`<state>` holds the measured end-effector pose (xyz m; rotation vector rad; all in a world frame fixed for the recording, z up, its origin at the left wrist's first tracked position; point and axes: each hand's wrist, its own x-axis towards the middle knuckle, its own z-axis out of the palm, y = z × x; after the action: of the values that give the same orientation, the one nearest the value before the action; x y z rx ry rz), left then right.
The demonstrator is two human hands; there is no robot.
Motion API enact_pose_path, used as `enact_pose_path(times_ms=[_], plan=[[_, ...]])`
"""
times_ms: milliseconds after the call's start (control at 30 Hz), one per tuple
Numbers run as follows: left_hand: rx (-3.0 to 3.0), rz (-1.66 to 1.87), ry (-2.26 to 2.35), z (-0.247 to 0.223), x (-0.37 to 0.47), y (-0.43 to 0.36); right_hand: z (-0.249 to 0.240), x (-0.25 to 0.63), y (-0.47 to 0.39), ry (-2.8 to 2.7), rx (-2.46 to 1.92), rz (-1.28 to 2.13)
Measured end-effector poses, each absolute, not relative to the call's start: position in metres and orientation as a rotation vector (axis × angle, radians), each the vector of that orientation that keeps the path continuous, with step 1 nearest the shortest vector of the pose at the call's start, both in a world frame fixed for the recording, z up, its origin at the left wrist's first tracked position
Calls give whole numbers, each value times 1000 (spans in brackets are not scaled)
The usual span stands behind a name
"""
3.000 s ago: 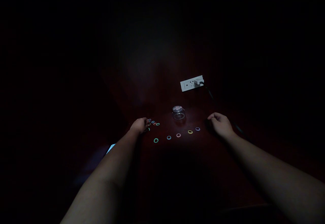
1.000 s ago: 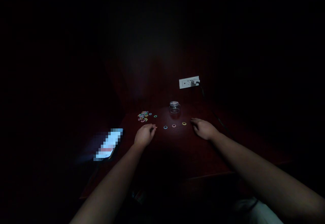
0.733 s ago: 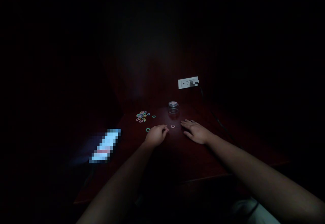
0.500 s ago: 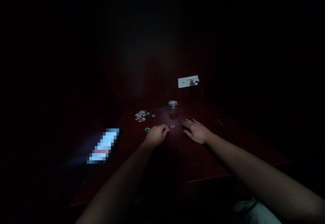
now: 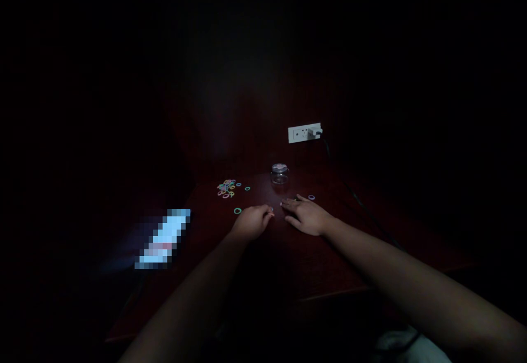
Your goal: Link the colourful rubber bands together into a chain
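Observation:
My left hand [image 5: 252, 223] rests on the dark red table with thumb and fingers pinched together. A small bluish bit shows at its fingertips, but what they hold is too small to make out. My right hand [image 5: 305, 216] lies flat with fingers stretched out, covering most of a pale pink ring. Beyond its knuckles lies a purple elastic ring [image 5: 311, 197]. A green elastic ring [image 5: 237, 211] is just left of my left hand. Farther back sits a loose pile of coloured elastic rings [image 5: 226, 188], resembling small hair ties. A clear lidded jar [image 5: 279, 175] stands upright behind both hands.
A lit phone-like screen [image 5: 163, 239], blurred out, is at the left. On the back wall a white socket panel [image 5: 303, 133] holds a plug, whose dark cable runs down the right side. The table's front edge [image 5: 333, 292] shows below my hands. Surroundings are very dark.
My right hand has slid left toward my left hand, over the pale pink ring. The purple ring behind it has come into view. My left hand stays pinched in nearly the same place.

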<state>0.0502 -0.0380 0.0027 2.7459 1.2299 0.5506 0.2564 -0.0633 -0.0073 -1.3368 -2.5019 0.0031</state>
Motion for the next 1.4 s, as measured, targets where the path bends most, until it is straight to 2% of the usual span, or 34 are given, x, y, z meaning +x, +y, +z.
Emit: enact_pose_path(times_ms=[200,433,500,633,700,933,1400], plan=[[2759,607,1196,0,60,-34,-7,263,-62,-2322,-1410,-77],[2438,1062,1156,3,47,-26,0,280,-63,-1958,-1471,-64],[2219,1111,1123,5,49,-22,5,270,-59,-1902,-1369,67],[1838,1137,962,7,61,-16,16,234,-42,-1854,-1135,584],[1717,1187,942,6,64,-17,16,218,-36,-1833,-1083,666],[1739,1159,1002,-1,60,-30,0,213,-38,-1714,-1112,649],[1765,1170,947,4,61,-32,7,219,-49,-1722,-1047,566]])
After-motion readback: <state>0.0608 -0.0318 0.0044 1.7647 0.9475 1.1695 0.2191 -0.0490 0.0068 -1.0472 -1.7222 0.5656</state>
